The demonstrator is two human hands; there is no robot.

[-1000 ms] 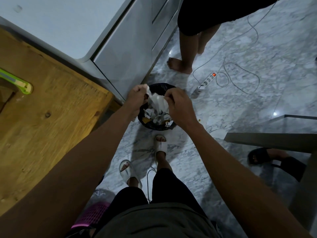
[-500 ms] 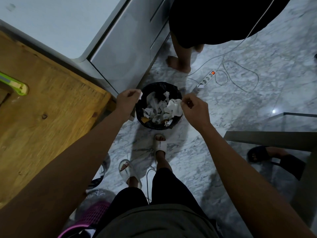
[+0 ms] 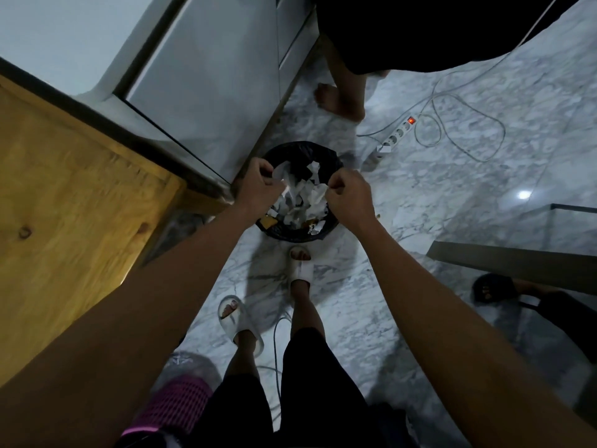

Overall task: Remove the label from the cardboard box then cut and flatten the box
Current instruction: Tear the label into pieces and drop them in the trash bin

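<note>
Both my hands hover over a black bin (image 3: 300, 150) on the marble floor, filled with torn white label scraps (image 3: 302, 205). My left hand (image 3: 258, 187) is at the bin's left rim, fingers pinched on a small white scrap (image 3: 279, 171). My right hand (image 3: 350, 197) is at the right rim, curled into a fist; nothing shows inside it. The cardboard box is out of view.
A wooden table (image 3: 64, 205) fills the left, with a grey cabinet (image 3: 210, 92) behind it. Another person's bare feet (image 3: 339, 101) stand beyond the bin. A power strip (image 3: 397, 134) with cables lies at right. A sandalled foot (image 3: 491, 287) and a pink basket (image 3: 174, 405) are nearby.
The large white scrap held between both hands dropped into the bin as my hands parted. They have since come closer together above the bin.
</note>
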